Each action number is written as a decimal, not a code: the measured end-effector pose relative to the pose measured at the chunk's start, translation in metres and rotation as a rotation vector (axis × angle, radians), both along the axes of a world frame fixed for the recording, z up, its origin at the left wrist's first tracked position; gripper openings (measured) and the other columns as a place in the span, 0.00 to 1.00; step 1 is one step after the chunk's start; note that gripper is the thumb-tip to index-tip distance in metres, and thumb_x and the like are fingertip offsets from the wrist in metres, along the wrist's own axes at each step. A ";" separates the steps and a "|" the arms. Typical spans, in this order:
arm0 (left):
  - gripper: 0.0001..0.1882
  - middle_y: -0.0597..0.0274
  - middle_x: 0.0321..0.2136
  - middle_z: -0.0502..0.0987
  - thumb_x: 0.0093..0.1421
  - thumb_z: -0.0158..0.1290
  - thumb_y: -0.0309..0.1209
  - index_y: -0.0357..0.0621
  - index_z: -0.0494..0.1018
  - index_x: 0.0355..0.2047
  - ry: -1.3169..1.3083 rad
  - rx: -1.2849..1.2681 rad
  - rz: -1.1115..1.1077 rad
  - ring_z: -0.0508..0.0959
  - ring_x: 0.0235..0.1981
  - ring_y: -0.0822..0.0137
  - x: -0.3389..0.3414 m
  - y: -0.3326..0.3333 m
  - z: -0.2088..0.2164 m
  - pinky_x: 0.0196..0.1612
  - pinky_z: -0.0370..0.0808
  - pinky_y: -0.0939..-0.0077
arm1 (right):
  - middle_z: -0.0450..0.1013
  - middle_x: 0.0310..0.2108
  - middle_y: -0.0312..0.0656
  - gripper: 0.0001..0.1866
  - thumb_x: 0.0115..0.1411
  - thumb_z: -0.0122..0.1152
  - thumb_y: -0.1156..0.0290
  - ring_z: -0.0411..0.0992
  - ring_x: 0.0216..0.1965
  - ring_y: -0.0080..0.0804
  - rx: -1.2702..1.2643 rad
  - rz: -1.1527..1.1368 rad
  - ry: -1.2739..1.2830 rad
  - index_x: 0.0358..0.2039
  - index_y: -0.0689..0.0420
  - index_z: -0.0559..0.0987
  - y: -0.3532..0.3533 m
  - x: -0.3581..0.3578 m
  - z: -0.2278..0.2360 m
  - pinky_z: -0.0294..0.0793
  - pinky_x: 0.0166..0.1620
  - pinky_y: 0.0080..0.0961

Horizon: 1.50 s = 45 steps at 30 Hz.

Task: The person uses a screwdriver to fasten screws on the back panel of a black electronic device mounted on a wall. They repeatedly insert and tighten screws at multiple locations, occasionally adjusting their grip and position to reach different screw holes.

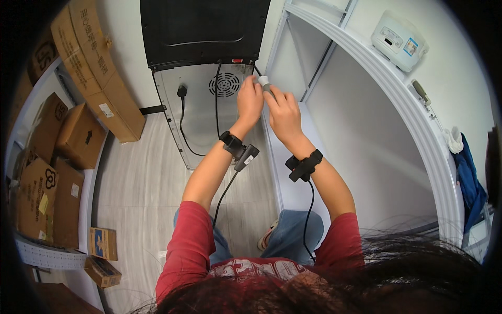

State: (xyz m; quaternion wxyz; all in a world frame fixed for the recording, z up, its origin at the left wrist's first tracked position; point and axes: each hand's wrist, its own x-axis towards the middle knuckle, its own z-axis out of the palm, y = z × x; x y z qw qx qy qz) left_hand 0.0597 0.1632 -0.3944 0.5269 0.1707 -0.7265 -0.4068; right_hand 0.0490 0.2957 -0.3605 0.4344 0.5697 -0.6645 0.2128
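Note:
A black-topped appliance [201, 31] with a bare metal back panel [201, 118] stands in front of me. My right hand [285, 115] is closed around the grey handle of what looks like a screwdriver [266, 86]. Its dark thin shaft points up and left to the panel's upper right corner. Beside the handle's front end is my left hand [250, 104], its fingers bent together near the panel; what they hold, if anything, is hidden. A red switch [237, 60] and a round vent [225, 85] lie just left of the hands.
Black cables [217, 99] and a plug [182, 91] hang down the panel. On the left, cardboard boxes [81, 136] fill a shelf, and a tall carton [97, 68] leans by the wall. A white shelf frame [397, 115] runs along the right, with a white rice cooker [400, 41] beyond.

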 end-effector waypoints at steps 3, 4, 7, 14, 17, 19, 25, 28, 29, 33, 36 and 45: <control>0.19 0.55 0.44 0.75 0.54 0.50 0.24 0.42 0.72 0.48 0.071 -0.369 0.035 0.74 0.41 0.52 0.015 0.011 0.011 0.44 0.72 0.62 | 0.72 0.46 0.44 0.23 0.48 0.60 0.79 0.67 0.38 0.41 0.040 -0.009 0.077 0.48 0.57 0.74 0.003 -0.005 0.001 0.71 0.43 0.33; 0.20 0.57 0.44 0.75 0.53 0.51 0.24 0.44 0.72 0.49 0.095 -0.545 0.055 0.74 0.43 0.53 0.019 0.007 0.010 0.44 0.72 0.64 | 0.72 0.46 0.45 0.23 0.49 0.60 0.78 0.68 0.38 0.42 0.039 0.016 0.053 0.48 0.57 0.74 0.002 -0.001 0.003 0.71 0.42 0.34; 0.22 0.61 0.45 0.75 0.48 0.54 0.24 0.45 0.74 0.47 0.106 -0.615 0.077 0.73 0.44 0.54 0.022 -0.005 0.010 0.45 0.72 0.63 | 0.71 0.45 0.47 0.22 0.52 0.61 0.75 0.70 0.36 0.45 -0.044 0.051 -0.006 0.50 0.59 0.72 0.000 0.010 0.010 0.72 0.39 0.37; 0.23 0.61 0.45 0.75 0.43 0.55 0.22 0.40 0.74 0.44 0.255 -0.618 0.164 0.72 0.46 0.56 0.014 0.010 0.026 0.46 0.70 0.62 | 0.70 0.38 0.49 0.25 0.57 0.61 0.69 0.74 0.31 0.45 -0.030 -0.111 -0.190 0.54 0.62 0.67 0.000 0.010 0.015 0.74 0.29 0.33; 0.21 0.59 0.46 0.74 0.48 0.53 0.25 0.41 0.73 0.45 0.211 -0.681 0.094 0.72 0.45 0.53 0.013 0.001 0.017 0.47 0.70 0.62 | 0.71 0.35 0.49 0.24 0.57 0.61 0.69 0.75 0.31 0.44 -0.036 -0.081 -0.162 0.53 0.63 0.68 0.003 0.017 0.019 0.75 0.29 0.32; 0.22 0.59 0.46 0.74 0.45 0.54 0.23 0.41 0.73 0.44 0.202 -0.614 0.131 0.71 0.47 0.55 0.010 0.005 0.014 0.46 0.70 0.62 | 0.71 0.35 0.49 0.24 0.57 0.60 0.71 0.75 0.31 0.45 -0.005 -0.127 -0.209 0.53 0.63 0.68 0.006 0.022 0.022 0.76 0.30 0.33; 0.23 0.60 0.45 0.74 0.44 0.55 0.22 0.41 0.73 0.44 0.201 -0.575 0.121 0.72 0.45 0.56 0.007 0.017 0.019 0.44 0.71 0.62 | 0.71 0.41 0.51 0.22 0.58 0.60 0.69 0.76 0.32 0.47 0.084 -0.244 -0.293 0.52 0.61 0.69 0.005 0.018 0.028 0.77 0.31 0.34; 0.21 0.57 0.46 0.74 0.47 0.54 0.23 0.42 0.72 0.45 0.174 -0.578 0.024 0.74 0.43 0.53 0.006 0.012 0.019 0.44 0.72 0.63 | 0.71 0.42 0.52 0.21 0.58 0.59 0.69 0.75 0.34 0.49 -0.060 -0.110 -0.093 0.51 0.60 0.69 0.009 0.010 0.020 0.77 0.32 0.35; 0.20 0.55 0.46 0.74 0.48 0.53 0.24 0.43 0.72 0.45 0.152 -0.570 -0.015 0.75 0.43 0.51 0.007 0.008 0.016 0.44 0.73 0.63 | 0.71 0.43 0.53 0.21 0.58 0.59 0.70 0.75 0.36 0.49 -0.075 -0.103 -0.143 0.51 0.60 0.69 0.009 0.013 0.021 0.77 0.33 0.36; 0.19 0.56 0.46 0.74 0.48 0.53 0.24 0.42 0.72 0.44 0.181 -0.466 -0.009 0.76 0.43 0.51 0.006 0.009 0.013 0.41 0.75 0.63 | 0.69 0.47 0.53 0.24 0.56 0.61 0.71 0.73 0.42 0.49 0.113 -0.220 -0.576 0.53 0.60 0.68 0.008 0.027 0.035 0.76 0.38 0.36; 0.18 0.57 0.46 0.74 0.48 0.53 0.24 0.41 0.72 0.42 0.173 -0.311 -0.018 0.76 0.44 0.50 0.002 0.022 0.023 0.40 0.75 0.63 | 0.68 0.47 0.53 0.28 0.53 0.64 0.66 0.73 0.43 0.49 0.031 0.007 0.092 0.54 0.58 0.68 0.007 -0.002 0.025 0.76 0.37 0.37; 0.20 0.56 0.46 0.73 0.46 0.53 0.19 0.40 0.71 0.42 0.203 -0.507 -0.028 0.76 0.42 0.51 0.006 0.011 0.024 0.41 0.75 0.62 | 0.69 0.48 0.54 0.22 0.57 0.60 0.70 0.74 0.37 0.49 -0.014 -0.090 -0.314 0.52 0.60 0.69 0.006 0.009 0.016 0.76 0.38 0.38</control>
